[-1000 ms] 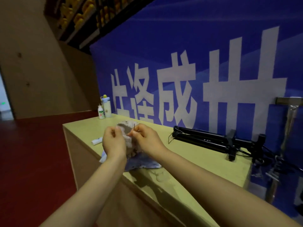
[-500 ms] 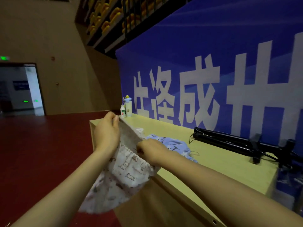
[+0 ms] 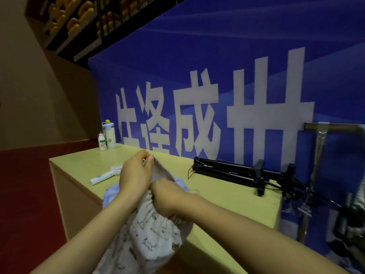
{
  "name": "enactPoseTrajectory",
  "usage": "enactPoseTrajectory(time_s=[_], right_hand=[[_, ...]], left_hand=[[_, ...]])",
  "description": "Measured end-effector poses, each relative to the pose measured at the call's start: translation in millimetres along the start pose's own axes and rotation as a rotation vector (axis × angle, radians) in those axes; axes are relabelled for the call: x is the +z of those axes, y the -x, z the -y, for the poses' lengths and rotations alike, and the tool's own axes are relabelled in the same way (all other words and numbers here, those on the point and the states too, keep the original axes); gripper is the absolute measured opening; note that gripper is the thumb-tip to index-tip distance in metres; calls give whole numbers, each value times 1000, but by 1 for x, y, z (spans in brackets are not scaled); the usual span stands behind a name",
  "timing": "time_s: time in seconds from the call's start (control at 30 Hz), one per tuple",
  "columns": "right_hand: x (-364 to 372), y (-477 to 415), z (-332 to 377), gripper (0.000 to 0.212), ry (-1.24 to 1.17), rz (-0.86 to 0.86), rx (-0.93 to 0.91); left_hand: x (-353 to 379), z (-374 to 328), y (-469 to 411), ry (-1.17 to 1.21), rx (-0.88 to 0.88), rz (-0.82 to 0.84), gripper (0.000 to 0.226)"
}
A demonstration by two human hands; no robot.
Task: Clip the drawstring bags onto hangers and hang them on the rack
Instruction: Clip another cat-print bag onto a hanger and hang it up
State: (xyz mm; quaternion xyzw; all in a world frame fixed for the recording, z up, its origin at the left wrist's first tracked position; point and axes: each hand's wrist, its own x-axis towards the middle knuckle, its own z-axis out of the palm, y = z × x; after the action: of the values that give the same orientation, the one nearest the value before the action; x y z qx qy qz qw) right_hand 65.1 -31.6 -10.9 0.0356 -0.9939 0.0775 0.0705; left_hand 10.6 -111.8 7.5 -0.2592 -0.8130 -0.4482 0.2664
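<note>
A white drawstring bag (image 3: 152, 232) printed with small animals hangs in front of the table's near edge, held by both hands. My left hand (image 3: 134, 175) pinches the top corner of its gathered rim, raised. My right hand (image 3: 167, 196) grips the gathered rim lower down. A light blue drawstring bag (image 3: 111, 194) lies on the table behind my hands, mostly hidden. The metal rack (image 3: 331, 128) stands at the right edge, with hanger clips (image 3: 304, 209) dangling near it, blurred.
The yellow-green table (image 3: 227, 196) carries a folded black tripod (image 3: 233, 173) at the back, a white tube (image 3: 102, 177) on the left, and two small bottles (image 3: 107, 138) at the far corner. A blue banner wall stands behind. Red floor lies to the left.
The white bag was lifted off the table and its rim spread between my hands. Since half a second ago my view swung right, bringing the rack into sight; both hands keep their grip.
</note>
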Motion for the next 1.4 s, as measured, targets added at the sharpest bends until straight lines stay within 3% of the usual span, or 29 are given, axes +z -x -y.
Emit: enactPoseTrajectory(time_s=[0.03, 0.13, 0.23, 0.33, 0.43, 0.57, 1.0, 1.4], right_hand=[[-5, 3, -14, 20, -85, -111, -8], [-16, 8, -66, 24, -336, -434, 87], [-21, 14, -128, 23, -315, -556, 321], [-14, 19, -189, 22, -104, -459, 503], [1, 14, -235, 25, -41, -346, 618], [24, -1, -271, 38, 39, -299, 682], [52, -30, -325, 43, 224, -238, 731], [44, -3, -299, 48, 132, -306, 650]], left_hand=[[10, -4, -4, 13, -4, 7, 20], [40, -10, -14, 40, -7, 29, 22], [66, -12, -20, 64, 0, 59, 24], [90, -6, -26, 72, -13, 86, 26], [113, 3, -34, 66, -27, 92, 28], [134, 18, -40, 56, -50, 110, 27], [180, 54, -55, 1, -148, 157, 26], [155, 53, -55, 5, -197, 147, 25]])
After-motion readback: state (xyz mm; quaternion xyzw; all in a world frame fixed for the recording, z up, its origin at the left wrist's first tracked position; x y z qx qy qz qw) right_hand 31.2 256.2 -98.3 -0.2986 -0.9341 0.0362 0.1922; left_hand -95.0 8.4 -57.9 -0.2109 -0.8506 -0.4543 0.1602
